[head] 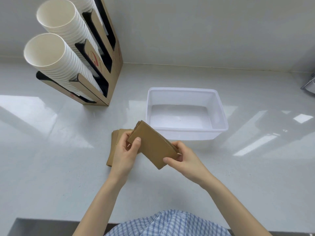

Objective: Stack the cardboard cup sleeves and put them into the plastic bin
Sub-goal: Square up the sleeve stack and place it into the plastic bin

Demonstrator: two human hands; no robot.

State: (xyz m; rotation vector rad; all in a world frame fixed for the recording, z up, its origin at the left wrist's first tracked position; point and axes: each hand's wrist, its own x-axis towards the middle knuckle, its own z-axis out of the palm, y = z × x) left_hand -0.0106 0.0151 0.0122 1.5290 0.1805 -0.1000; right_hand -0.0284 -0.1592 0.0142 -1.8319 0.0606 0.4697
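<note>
A flat stack of brown cardboard cup sleeves (152, 145) is held above the counter between both hands. My left hand (125, 154) grips its left end with the thumb on top. My right hand (184, 157) pinches its right lower corner. More brown sleeves (113, 147) lie on the counter under and behind my left hand, partly hidden by it. The clear plastic bin (219, 106) stands just beyond the hands, slightly to the right, with nothing inside.
A cardboard cup dispenser (102, 65) with two long stacks of white paper cups (56, 53) stands at the back left. A metal object (309, 84) shows at the right edge. The white counter (238, 167) ends at a dark front edge near my body.
</note>
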